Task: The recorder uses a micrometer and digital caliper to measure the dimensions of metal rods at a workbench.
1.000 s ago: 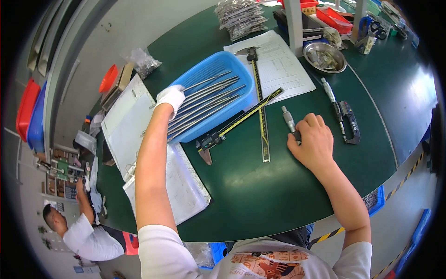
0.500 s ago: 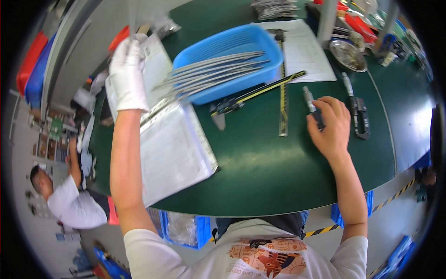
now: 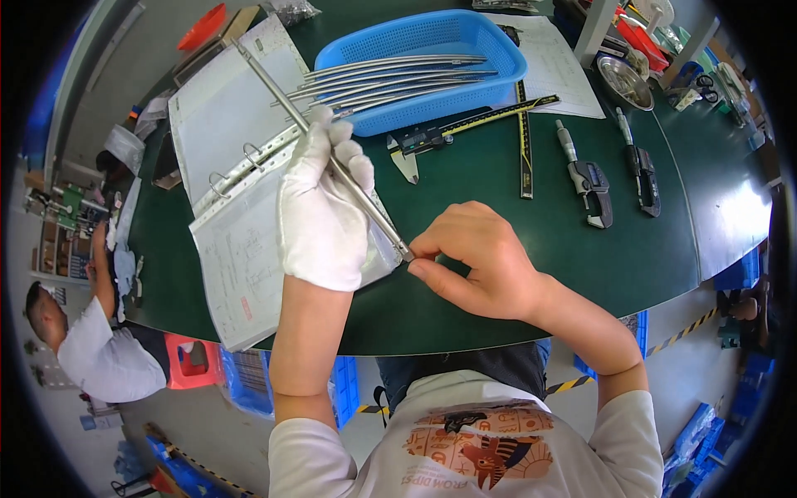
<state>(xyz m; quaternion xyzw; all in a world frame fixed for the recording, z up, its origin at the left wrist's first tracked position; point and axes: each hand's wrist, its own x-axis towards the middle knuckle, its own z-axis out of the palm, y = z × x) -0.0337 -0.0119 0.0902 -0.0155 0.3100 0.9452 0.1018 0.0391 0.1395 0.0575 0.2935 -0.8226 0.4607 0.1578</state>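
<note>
My left hand (image 3: 325,203), in a white glove, is closed around a slim metal rod (image 3: 274,85). The rod slants over the open ring binder (image 3: 249,274), from its far end at upper left down to the right. At the rod's near end, my bare right hand (image 3: 481,261) pinches the tip between thumb and fingers. Several similar rods (image 3: 390,76) lie across a blue plastic basket (image 3: 419,37) beyond my left hand. A digital caliper (image 3: 423,139) lies just in front of the basket, next to a steel ruler (image 3: 525,158).
Two digital micrometers (image 3: 591,183) (image 3: 643,170) lie at right on the green table (image 3: 465,183). Behind them are a round metal dish (image 3: 624,83), printed sheets (image 3: 556,75) and an upright post (image 3: 596,33). At far left a person (image 3: 108,349) works at another bench.
My right hand has left the nearer micrometer and moved left to the rod's end. My left hand has come nearer and to the right, bringing the rod over the binder.
</note>
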